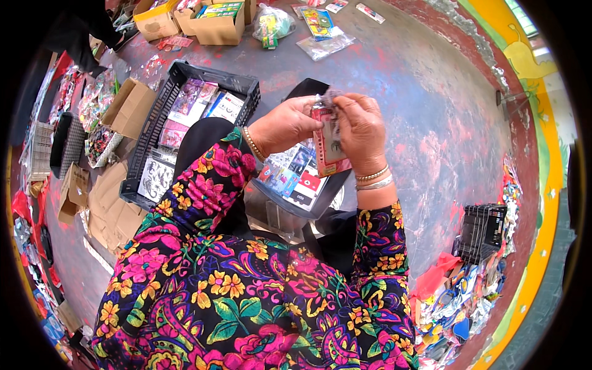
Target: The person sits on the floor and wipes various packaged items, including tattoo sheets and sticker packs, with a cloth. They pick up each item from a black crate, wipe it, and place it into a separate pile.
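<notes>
While your left hand (286,126) gripped the red-edged packet (327,148) above the dark tray (332,192), your right hand (362,126) pinched what looked like crumpled film (331,94) at its top. Working that end was probably the step; the next move called for a steady left hold.

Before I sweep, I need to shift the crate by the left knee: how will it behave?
The crate looks like moulded plastic, so it is probably stiff. Its broad, low shape suggests little tipping. The flat packets inside look loose and may slide.
</notes>
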The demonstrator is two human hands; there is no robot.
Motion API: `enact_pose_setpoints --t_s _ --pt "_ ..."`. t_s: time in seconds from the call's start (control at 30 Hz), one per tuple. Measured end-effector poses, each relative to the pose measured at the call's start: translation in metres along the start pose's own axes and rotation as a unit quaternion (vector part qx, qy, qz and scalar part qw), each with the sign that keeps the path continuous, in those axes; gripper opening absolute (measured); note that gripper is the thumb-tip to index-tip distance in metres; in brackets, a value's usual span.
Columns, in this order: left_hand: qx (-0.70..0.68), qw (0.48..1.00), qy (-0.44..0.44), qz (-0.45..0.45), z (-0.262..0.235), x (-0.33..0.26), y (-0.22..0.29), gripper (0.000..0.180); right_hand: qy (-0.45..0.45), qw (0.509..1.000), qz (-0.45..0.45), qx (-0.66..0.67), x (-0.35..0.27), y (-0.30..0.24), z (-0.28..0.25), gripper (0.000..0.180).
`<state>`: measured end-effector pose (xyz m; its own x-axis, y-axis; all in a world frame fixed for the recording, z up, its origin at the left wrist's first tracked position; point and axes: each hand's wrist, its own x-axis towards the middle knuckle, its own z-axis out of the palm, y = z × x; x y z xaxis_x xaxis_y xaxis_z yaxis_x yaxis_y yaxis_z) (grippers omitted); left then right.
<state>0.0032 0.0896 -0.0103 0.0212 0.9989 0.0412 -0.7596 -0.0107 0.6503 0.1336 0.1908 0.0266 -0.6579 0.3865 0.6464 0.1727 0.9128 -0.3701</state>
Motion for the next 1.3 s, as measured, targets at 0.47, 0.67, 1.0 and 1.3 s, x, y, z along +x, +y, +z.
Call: enact_pose_setpoints --t_s 0.47,0.67,1.0,1.3 --pt "-0.048 0.993 0.104 0.007 -0.003 0.002 0.017 0.035 -0.079 0.95 0.303 -0.004 -0.002 0.019 -0.064 0.023" --pt "-0.032 0.996 0.081 -0.017 -0.001 -0.002 0.019 0.034 -0.204 0.958 0.2 -0.006 -0.004 0.012 -0.06 0.035" --pt "-0.017 0.995 0.094 -0.034 0.003 -0.004 0.022 0.03 -0.259 0.935 0.188 0.152 -0.003 0.018 -0.072 0.034" --pt "0.011 0.993 0.116 -0.032 0.0 -0.002 0.02 0.021 -0.261 0.948 0.163 0.079 0.0 0.006 -0.071 0.032"
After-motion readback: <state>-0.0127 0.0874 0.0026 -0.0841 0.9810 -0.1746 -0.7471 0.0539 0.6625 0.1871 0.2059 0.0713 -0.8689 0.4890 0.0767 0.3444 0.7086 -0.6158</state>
